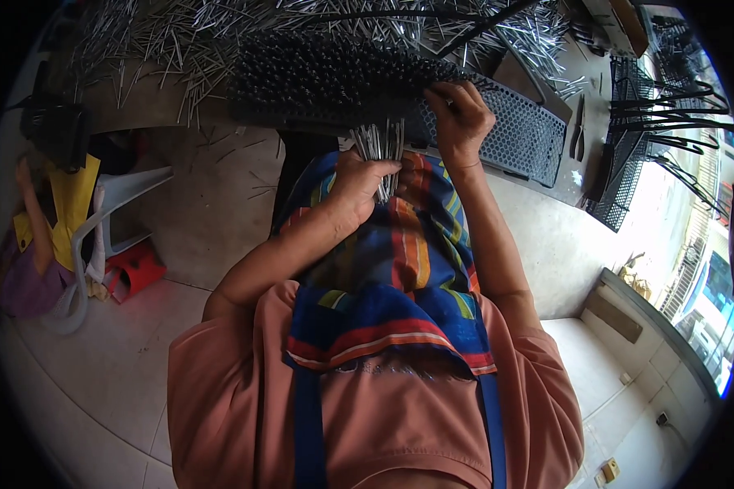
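Note:
My left hand (355,183) is wrapped around a bundle of thin metal rods (373,143) above my lap, their ends sticking out past the fingers. My right hand (465,122) is held in a pinch over a long black perforated tray (523,134). Whatever lies between its fingertips is too small to make out. Dark-tipped rods (326,69) stand packed upright in the left and middle part of the tray. Toward the right end, the tray's round holes show bare.
Loose metal rods (171,41) lie heaped along the back of the bench. Pliers (577,129) rest right of the tray, near a rack with black hooked handles (669,114). At left, another person (37,253) sits by a white chair (81,261) and a red container (134,270).

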Demonstrator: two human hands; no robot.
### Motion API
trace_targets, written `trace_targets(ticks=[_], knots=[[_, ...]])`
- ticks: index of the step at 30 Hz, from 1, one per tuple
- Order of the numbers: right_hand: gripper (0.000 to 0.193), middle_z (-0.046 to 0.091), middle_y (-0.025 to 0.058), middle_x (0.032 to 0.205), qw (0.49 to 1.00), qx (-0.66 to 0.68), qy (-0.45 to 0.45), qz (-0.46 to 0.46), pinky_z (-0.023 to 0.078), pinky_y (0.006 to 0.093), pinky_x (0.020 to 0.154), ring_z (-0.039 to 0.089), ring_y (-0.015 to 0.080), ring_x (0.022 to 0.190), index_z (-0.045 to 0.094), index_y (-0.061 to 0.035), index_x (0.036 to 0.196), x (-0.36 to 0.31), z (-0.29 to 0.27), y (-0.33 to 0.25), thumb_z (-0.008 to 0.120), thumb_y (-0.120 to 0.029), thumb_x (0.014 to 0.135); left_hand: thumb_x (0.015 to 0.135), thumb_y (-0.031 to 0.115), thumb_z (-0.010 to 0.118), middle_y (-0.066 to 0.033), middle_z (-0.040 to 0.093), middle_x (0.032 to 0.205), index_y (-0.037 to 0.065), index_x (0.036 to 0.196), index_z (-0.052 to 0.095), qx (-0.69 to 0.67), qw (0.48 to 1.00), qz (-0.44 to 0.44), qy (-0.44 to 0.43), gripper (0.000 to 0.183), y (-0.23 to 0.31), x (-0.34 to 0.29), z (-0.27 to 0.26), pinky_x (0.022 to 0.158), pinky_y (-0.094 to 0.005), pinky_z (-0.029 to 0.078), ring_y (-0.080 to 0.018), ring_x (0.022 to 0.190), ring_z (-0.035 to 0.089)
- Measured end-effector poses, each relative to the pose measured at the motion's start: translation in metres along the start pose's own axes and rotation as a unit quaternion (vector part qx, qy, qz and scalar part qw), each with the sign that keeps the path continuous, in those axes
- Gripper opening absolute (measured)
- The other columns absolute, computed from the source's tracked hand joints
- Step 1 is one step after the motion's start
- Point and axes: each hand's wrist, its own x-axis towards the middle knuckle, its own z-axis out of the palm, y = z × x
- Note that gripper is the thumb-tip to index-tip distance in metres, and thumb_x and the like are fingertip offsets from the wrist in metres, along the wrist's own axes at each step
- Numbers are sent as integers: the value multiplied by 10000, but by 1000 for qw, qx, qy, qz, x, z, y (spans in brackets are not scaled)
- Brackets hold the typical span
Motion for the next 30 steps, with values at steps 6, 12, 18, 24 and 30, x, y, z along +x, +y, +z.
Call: trace_targets(ticks=[6,12,18,24,30], knots=[[115,643,75,751,1000,-15,-11,-21,456,264,556,595,149,589,712,-29,874,4,0,0,728,-20,760,826,-28,596,-129,706,885,-17,1012,652,-26,1000,-11,-2,195,4,0,4,617,-331,565,-230,743,700],[91,606,59,652,998,-13,-45,30,450,277,552,592,151,585,705,-10,861,-4,-13,-6,716,-54,781,832,-29,586,-132,708,902,-6,1036,649,-45,999,-7,-30,215,10,0,7,626,-327,564,-229,743,700],[82,587,-16,647,861,220,-296,350,337,220,468,471,45,535,691,-9,804,-20,-27,-5,703,-90,797,860,-26,571,-139,707,953,-8,1058,649,-40,997,-25,-57,214,4,2,10,642,-334,574,-230,787,701],[44,607,-15,665,924,268,38,269,309,191,478,424,21,530,688,-15,848,-5,-37,-7,692,-37,811,872,4,589,-128,704,934,16,1067,654,-9,1000,-19,3,207,5,-2,8,630,-354,581,-228,783,705],[73,625,-1,706,977,178,75,88,412,205,587,532,64,620,698,-4,830,3,-22,14,725,20,766,856,-26,576,-122,705,897,15,1040,656,-17,1000,-19,-14,205,3,-2,9,628,-345,577,-226,781,704]])
